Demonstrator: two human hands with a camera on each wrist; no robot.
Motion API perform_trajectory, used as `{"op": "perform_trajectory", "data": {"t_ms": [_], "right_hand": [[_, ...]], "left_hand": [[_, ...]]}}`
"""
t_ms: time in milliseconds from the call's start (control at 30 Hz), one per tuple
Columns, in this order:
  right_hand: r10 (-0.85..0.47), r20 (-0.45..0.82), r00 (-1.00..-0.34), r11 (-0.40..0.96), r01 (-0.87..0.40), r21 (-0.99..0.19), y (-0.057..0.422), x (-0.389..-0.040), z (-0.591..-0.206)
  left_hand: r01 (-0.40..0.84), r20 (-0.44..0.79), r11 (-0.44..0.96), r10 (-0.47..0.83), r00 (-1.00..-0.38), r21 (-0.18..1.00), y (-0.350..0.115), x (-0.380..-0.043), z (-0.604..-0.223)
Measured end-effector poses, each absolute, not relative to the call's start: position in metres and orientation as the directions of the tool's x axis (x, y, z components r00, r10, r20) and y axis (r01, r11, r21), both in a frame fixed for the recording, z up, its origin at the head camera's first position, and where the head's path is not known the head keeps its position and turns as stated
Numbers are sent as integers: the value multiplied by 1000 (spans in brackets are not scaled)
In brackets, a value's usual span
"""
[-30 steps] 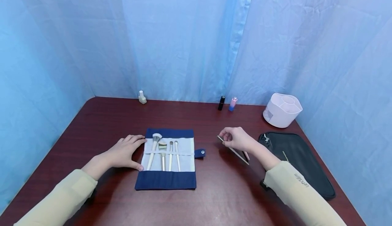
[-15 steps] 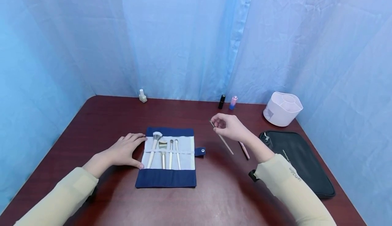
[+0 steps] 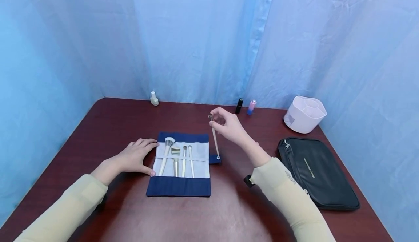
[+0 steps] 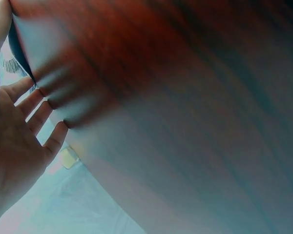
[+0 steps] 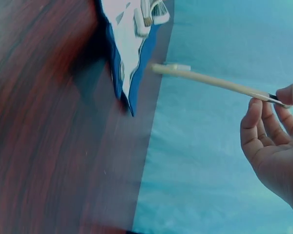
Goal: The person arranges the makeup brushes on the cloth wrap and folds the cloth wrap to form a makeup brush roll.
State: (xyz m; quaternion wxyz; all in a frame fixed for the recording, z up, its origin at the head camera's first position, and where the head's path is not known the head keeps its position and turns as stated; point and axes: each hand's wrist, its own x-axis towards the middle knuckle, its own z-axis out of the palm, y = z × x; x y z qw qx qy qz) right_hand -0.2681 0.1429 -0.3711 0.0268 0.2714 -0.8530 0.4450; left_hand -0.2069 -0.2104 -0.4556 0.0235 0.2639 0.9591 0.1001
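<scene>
A navy makeup brush roll (image 3: 178,186) lies unrolled on the table, its pale inside holding several brushes under a band, among them a fluffy powder brush (image 3: 166,158). My left hand (image 3: 135,156) rests at the roll's left edge, fingers spread, thumb on its lower left side. Above the roll's right side, my right hand (image 3: 229,125) pinches a slim makeup brush (image 3: 215,140) near its upper end, the handle slanting down over the snap tab (image 3: 213,159). In the right wrist view, the thumb and fingertips grip that brush (image 5: 215,83) at its dark-tipped end.
A black zippered pouch (image 3: 322,173) lies at the right, with a white divided organizer (image 3: 304,114) behind it. At the back stand a nail polish bottle (image 3: 154,99), a black tube (image 3: 239,106) and a pink-blue tube (image 3: 251,107). A blue curtain (image 3: 196,45) borders the table.
My right hand has carried the slim brush left and upward, from the pouch side to the roll's right edge, and the brush now hangs steeper. The left hand has stayed on the roll.
</scene>
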Motion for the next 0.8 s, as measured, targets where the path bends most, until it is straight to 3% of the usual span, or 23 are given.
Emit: {"op": "perform_trajectory", "data": {"t_ms": [333,800], "right_hand": [[-385,281,-879,305,-409,-860,120,-283,-386],[-347,200,-916,283,-305,-909,118,-300,-413]], "left_hand": [[505,6,839,514,-857,203,-209,-206,-454],[498,-8,843,510,-860,206,-210,-205,-457]]}}
